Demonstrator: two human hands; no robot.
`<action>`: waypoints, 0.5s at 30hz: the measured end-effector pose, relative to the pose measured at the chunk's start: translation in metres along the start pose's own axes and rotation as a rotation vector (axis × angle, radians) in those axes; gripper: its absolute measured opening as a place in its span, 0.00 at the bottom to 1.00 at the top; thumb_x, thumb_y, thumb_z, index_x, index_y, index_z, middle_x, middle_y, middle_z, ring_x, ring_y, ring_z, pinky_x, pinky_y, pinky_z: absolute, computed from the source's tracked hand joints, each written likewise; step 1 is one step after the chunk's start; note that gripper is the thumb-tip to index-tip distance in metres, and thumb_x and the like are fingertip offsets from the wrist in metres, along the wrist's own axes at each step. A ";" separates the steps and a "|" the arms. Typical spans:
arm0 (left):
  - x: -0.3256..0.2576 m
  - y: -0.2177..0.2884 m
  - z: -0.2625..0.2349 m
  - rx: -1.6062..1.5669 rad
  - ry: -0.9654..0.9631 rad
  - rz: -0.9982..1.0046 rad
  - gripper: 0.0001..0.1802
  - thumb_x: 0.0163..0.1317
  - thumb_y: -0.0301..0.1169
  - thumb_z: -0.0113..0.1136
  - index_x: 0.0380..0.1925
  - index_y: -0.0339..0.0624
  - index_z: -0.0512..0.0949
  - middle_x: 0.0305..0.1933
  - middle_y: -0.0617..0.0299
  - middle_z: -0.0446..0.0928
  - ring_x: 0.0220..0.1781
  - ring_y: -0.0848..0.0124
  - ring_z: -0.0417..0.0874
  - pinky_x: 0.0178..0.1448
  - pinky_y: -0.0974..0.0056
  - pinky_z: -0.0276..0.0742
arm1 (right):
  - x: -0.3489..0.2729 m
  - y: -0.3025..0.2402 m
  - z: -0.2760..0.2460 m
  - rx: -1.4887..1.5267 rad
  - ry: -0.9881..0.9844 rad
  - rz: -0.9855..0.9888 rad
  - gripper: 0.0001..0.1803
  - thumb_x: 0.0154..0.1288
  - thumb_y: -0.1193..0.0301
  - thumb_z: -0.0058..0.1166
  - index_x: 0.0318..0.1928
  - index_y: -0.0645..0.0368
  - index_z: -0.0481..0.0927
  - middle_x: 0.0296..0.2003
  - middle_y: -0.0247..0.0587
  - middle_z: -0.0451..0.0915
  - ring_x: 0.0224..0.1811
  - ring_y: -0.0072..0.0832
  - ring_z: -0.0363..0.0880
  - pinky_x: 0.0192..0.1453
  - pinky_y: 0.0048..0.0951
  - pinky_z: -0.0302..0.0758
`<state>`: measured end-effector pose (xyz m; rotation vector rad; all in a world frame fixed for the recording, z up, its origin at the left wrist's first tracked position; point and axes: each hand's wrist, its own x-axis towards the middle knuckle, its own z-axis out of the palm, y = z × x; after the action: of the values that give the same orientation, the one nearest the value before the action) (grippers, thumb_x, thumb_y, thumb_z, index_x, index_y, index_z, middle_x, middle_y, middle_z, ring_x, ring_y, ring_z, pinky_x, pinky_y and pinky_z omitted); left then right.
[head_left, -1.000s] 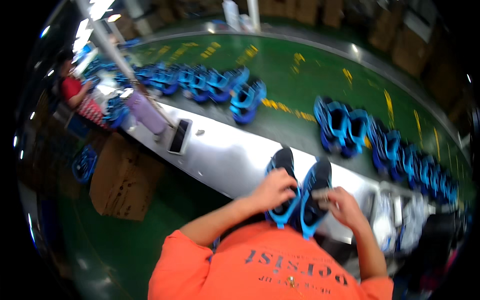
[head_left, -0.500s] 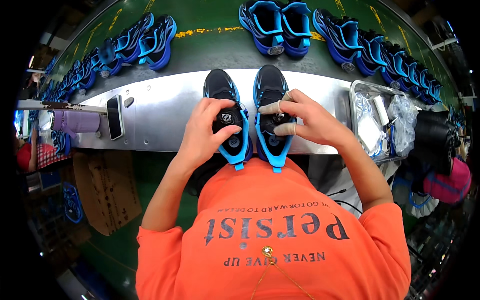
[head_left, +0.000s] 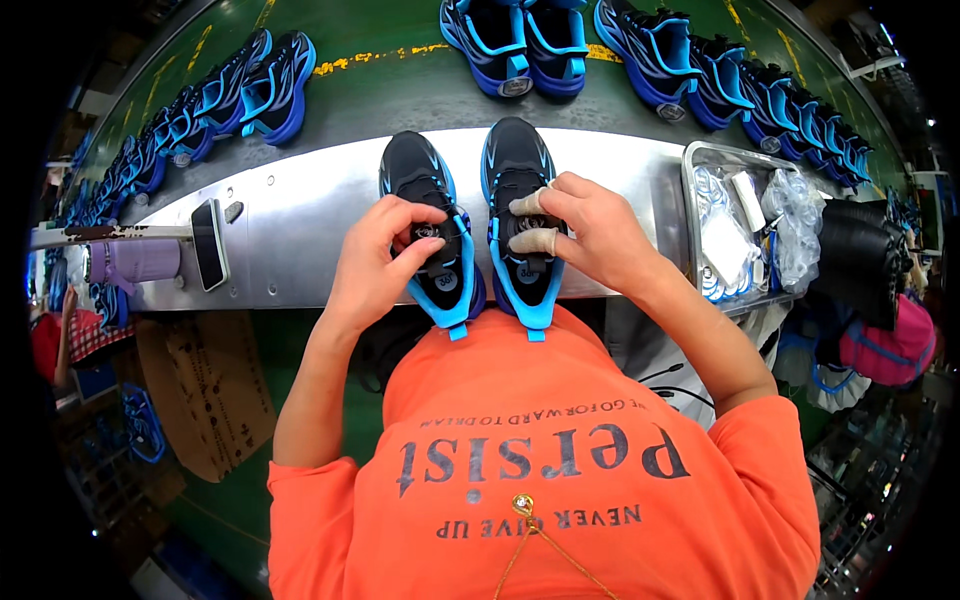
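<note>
A: where're our shoes (head_left: 408,162) at?
B: side by side on the metal surface (head_left: 320,190), toes away from us
A: and our grip?
B: left hand (head_left: 368,258) and right hand (head_left: 605,230) both half-curled around the dials (head_left: 425,230), can't tell if we're actually pinching them

My left hand (head_left: 365,255) curls, its thumb (head_left: 415,255) and index finger (head_left: 420,213) facing each other; to its right, my right hand (head_left: 600,232) bends likewise, fingertips (head_left: 534,241) wrapped.
</note>
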<state>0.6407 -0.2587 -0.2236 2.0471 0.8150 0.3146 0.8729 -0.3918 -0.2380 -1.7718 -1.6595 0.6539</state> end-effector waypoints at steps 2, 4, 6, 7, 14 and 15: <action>-0.001 0.001 0.001 -0.020 -0.010 -0.002 0.13 0.54 0.23 0.66 0.41 0.39 0.82 0.32 0.65 0.69 0.32 0.75 0.69 0.40 0.70 0.69 | 0.002 0.005 -0.006 0.087 -0.013 -0.093 0.17 0.55 0.65 0.68 0.47 0.50 0.86 0.33 0.40 0.75 0.38 0.37 0.77 0.43 0.35 0.75; -0.001 0.003 0.004 -0.029 0.017 -0.012 0.13 0.54 0.22 0.66 0.41 0.39 0.82 0.31 0.66 0.68 0.31 0.75 0.68 0.40 0.70 0.68 | 0.003 0.004 -0.008 0.179 -0.025 -0.185 0.17 0.56 0.66 0.67 0.48 0.50 0.86 0.31 0.39 0.76 0.37 0.34 0.77 0.42 0.34 0.75; 0.000 0.004 0.005 -0.028 0.010 -0.021 0.13 0.54 0.22 0.66 0.42 0.39 0.82 0.31 0.66 0.67 0.31 0.76 0.68 0.39 0.70 0.68 | 0.002 0.000 -0.006 0.099 -0.073 -0.024 0.19 0.56 0.68 0.67 0.50 0.49 0.86 0.32 0.39 0.75 0.39 0.34 0.77 0.44 0.32 0.75; 0.000 0.004 0.005 -0.024 0.007 -0.030 0.13 0.54 0.22 0.66 0.42 0.39 0.82 0.31 0.66 0.67 0.31 0.76 0.68 0.39 0.71 0.68 | 0.000 0.000 -0.005 0.098 -0.073 -0.020 0.19 0.56 0.68 0.67 0.50 0.49 0.86 0.32 0.39 0.75 0.39 0.34 0.77 0.44 0.32 0.75; 0.000 0.000 0.006 -0.011 0.026 -0.015 0.13 0.54 0.25 0.67 0.41 0.40 0.82 0.33 0.65 0.71 0.30 0.75 0.69 0.37 0.70 0.70 | 0.002 0.007 -0.005 0.171 -0.055 -0.129 0.19 0.54 0.69 0.68 0.49 0.51 0.85 0.31 0.39 0.74 0.39 0.34 0.77 0.43 0.33 0.74; 0.000 -0.001 0.007 -0.013 0.025 -0.015 0.13 0.54 0.25 0.67 0.42 0.40 0.82 0.33 0.65 0.71 0.30 0.75 0.69 0.37 0.70 0.70 | 0.001 0.006 -0.003 0.134 -0.050 -0.079 0.19 0.54 0.69 0.68 0.49 0.52 0.85 0.31 0.39 0.75 0.39 0.34 0.77 0.42 0.33 0.74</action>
<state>0.6441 -0.2624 -0.2281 2.0283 0.8407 0.3368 0.8798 -0.3909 -0.2403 -1.5996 -1.6690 0.7610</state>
